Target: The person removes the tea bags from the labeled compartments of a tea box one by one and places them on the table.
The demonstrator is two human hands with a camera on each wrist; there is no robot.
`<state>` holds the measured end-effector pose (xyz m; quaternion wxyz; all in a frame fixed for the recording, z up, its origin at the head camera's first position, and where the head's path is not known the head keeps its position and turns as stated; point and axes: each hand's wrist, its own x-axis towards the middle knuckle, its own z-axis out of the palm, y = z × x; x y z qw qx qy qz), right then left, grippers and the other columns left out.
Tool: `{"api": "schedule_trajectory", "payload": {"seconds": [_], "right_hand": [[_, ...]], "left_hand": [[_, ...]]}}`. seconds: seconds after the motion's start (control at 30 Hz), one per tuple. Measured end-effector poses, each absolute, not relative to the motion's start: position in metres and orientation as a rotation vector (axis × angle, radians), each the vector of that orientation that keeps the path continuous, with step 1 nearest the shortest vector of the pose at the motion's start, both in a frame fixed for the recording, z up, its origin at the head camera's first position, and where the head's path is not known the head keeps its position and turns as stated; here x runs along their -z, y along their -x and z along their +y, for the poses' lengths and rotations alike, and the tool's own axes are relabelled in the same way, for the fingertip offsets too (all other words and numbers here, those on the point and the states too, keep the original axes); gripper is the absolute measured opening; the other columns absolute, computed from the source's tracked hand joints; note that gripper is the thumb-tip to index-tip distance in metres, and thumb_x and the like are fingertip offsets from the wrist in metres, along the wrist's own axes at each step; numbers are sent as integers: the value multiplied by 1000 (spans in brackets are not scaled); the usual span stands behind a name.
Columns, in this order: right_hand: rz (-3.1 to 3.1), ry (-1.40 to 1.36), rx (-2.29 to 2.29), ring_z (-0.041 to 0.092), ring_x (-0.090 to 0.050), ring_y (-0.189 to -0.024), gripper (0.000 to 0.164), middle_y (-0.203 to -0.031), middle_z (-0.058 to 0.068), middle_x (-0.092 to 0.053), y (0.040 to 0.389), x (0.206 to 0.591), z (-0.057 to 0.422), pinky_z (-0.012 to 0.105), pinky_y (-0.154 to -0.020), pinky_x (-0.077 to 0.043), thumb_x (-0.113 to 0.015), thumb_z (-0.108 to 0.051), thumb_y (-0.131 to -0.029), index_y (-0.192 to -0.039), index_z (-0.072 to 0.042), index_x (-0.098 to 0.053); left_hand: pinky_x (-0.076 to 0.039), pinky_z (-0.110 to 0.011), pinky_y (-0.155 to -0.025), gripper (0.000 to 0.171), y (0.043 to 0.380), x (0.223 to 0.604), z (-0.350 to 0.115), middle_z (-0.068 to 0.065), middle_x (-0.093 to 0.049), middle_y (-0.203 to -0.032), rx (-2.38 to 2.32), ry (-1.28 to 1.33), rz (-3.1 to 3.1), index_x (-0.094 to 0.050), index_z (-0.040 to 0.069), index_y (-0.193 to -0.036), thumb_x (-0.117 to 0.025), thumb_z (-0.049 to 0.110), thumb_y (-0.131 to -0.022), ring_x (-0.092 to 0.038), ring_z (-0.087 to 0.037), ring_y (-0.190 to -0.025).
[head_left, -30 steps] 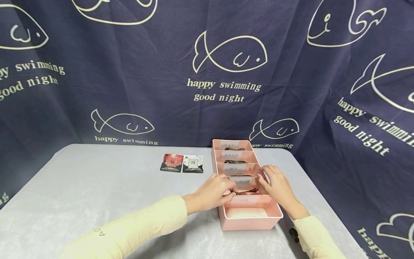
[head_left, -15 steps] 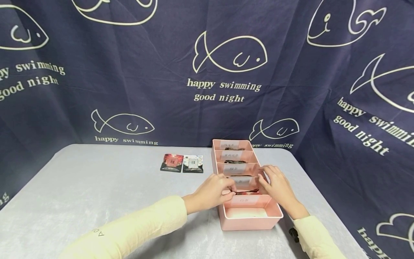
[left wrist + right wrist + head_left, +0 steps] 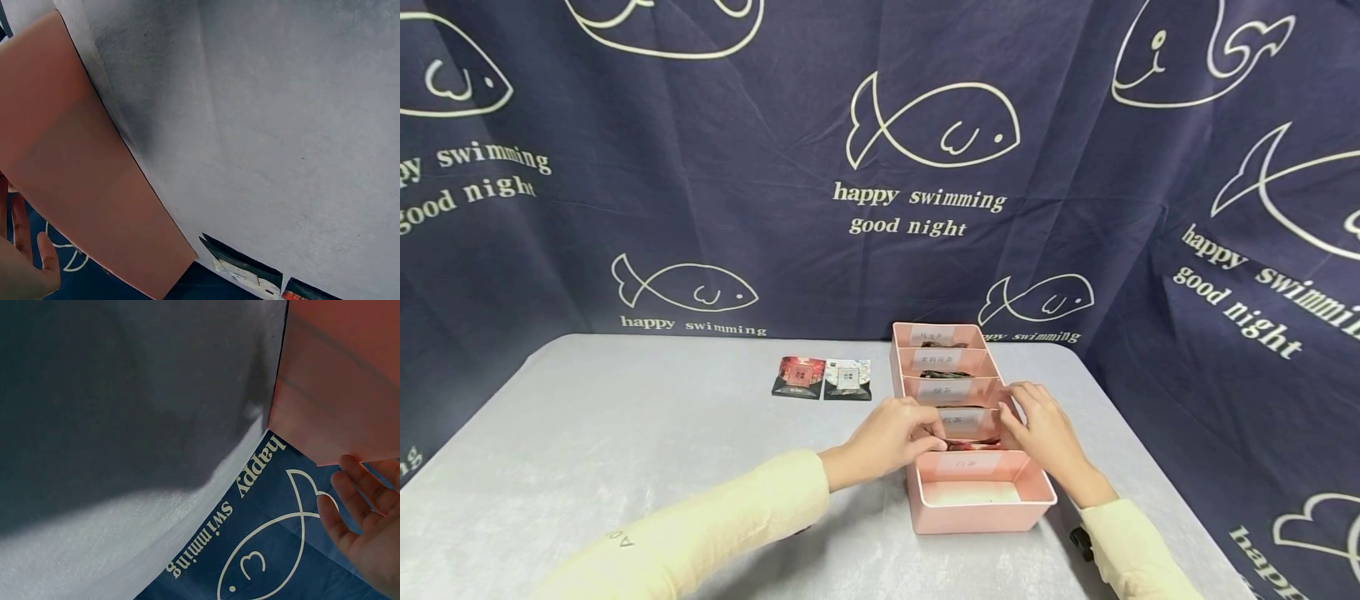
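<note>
A long pink divided box [image 3: 983,518] stands right of centre in the head view, with paper labels on its dividers. At its left rim my left hand [image 3: 891,440] reaches in, thumb and fingertips pinching the left end of a red and black sachet [image 3: 976,445]. That sachet sits in the compartment second from the front, its lower part hidden by the front divider. My right hand [image 3: 1051,442] rests at the box's right rim, fingers loosely bent. In the right wrist view, fingertips of the right hand [image 3: 369,519] touch the rim of the pink wall.
On the grey table [image 3: 647,417], a red sachet [image 3: 798,377] and a white sachet [image 3: 847,379] lie side by side left of the box. Dark sachets [image 3: 946,375] show in farther compartments. A small black object [image 3: 1081,543] is beside the right sleeve. A blue fish-print curtain [image 3: 775,192] hangs behind.
My left hand has shifted slightly, and the red and black sachet's top edge now lies lower and more level in its compartment. The right hand has stayed in place.
</note>
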<state>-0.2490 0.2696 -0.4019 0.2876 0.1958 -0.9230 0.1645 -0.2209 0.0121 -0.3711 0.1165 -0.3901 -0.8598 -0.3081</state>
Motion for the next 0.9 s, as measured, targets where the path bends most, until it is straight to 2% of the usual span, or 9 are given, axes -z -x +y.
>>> {"api": "schedule_trajectory", "payload": {"seconds": [0.2, 0.43, 0.53, 0.7, 0.9], "right_hand": [[-2468, -524, -439, 28, -55, -90, 18, -95, 12, -63, 249, 402, 270, 46, -78, -45, -60, -13, -82, -96, -1, -63], [-2466, -528, -440, 28, -55, -90, 18, -94, 13, -63, 249, 402, 270, 46, -78, -44, -60, -13, -82, -94, -1, -63], [-2465, -529, -442, 28, -55, -89, 17, -94, 13, -63, 249, 402, 269, 46, -78, -45, -60, -13, -82, -94, -1, -63], [-2460, -531, -442, 28, -56, -89, 17, -94, 12, -63, 249, 402, 269, 46, -78, -45, -60, -12, -82, -94, -1, -63], [-2471, -528, -444, 28, -55, -90, 17, -95, 12, -63, 249, 402, 270, 46, -78, -45, -60, -12, -82, -94, -1, -63]], "left_hand": [[-42, -17, -71, 6, 222, 368, 9, 10, -67, -76, 983, 1141, -2507, -66, 20, -80, -69, 26, -79, -61, -9, -75], [-40, -13, -65, 5, 225, 367, 8, 10, -64, -73, 1027, 1115, -2432, -65, 18, -80, -66, 22, -82, -58, -8, -70], [-41, -16, -66, 5, 225, 365, 8, 10, -65, -74, 1054, 1086, -2391, -65, 18, -80, -66, 22, -82, -58, -11, -71], [-42, -23, -76, 4, 228, 359, 7, 10, -66, -79, 1075, 1035, -2325, -64, 18, -83, -66, 22, -82, -59, -9, -77], [-41, -24, -72, 4, 229, 350, 3, 9, -61, -77, 1082, 988, -2247, -63, 17, -86, -64, 22, -84, -54, -8, -77]]}}
